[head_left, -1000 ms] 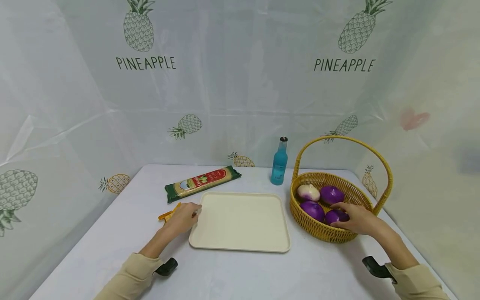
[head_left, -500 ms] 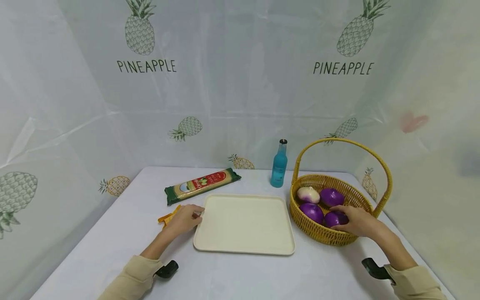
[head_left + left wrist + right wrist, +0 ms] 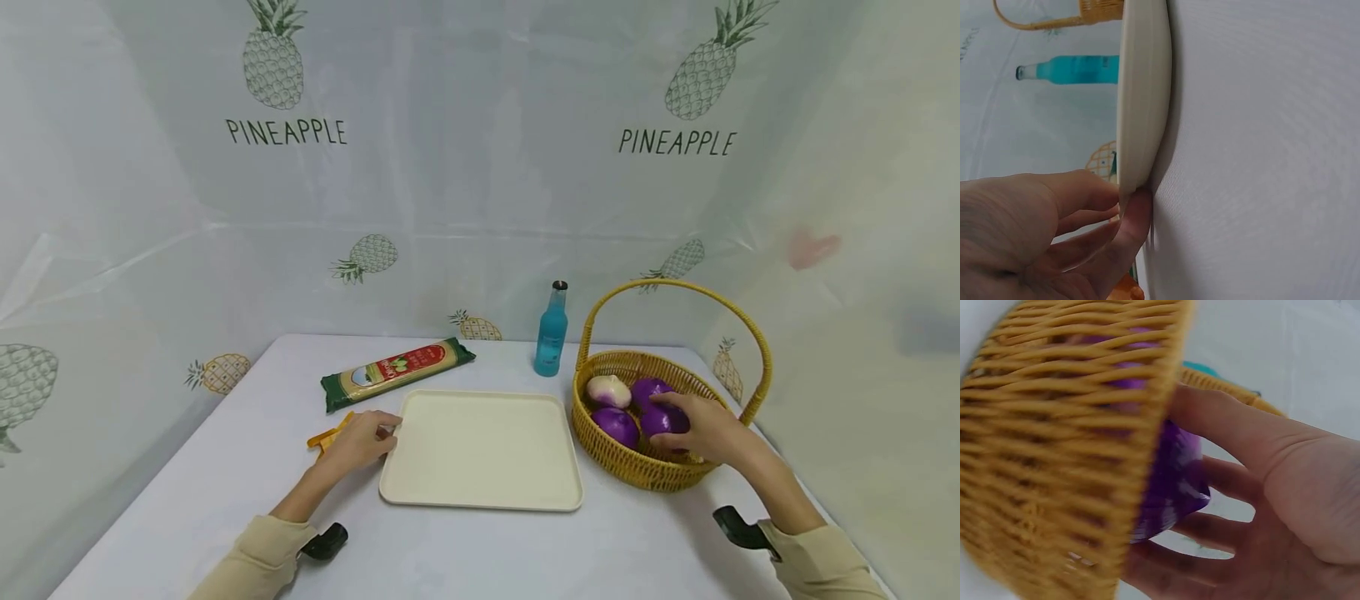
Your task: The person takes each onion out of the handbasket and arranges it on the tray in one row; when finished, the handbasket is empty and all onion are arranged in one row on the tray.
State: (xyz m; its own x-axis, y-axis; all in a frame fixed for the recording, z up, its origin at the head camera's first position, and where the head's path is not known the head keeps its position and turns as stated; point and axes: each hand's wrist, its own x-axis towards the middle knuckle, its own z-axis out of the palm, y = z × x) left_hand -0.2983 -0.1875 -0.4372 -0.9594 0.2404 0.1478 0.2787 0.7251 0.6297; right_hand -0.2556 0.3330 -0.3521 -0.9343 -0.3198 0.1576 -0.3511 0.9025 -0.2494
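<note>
In the head view, my left hand point(image 3: 358, 442) pinches the left rim of a cream tray point(image 3: 480, 450) lying on the table. The left wrist view shows the thumb and fingers on either side of the tray edge point(image 3: 1144, 94). Over at the right, my right hand point(image 3: 705, 427) grips a purple onion point(image 3: 664, 419) inside a wicker basket point(image 3: 645, 475). From the right wrist, the fingers wrap around that onion point(image 3: 1175, 475), partly hidden behind the basket wall point(image 3: 1054, 444). Beside it lie two more purple onions point(image 3: 617, 427) and a white-and-purple bulb point(image 3: 609, 391).
A green-and-gold packet with a red label point(image 3: 397, 373) lies behind the tray. Near the back edge stands a blue bottle point(image 3: 551, 329). An orange item point(image 3: 327, 439) is partly hidden by my left hand. The basket's tall handle point(image 3: 678, 285) arches above the onions.
The tray has shifted slightly right in my left hand's hold. My right hand has raised the purple onion a little, so it now overlaps the one behind. The head view has turned slightly.
</note>
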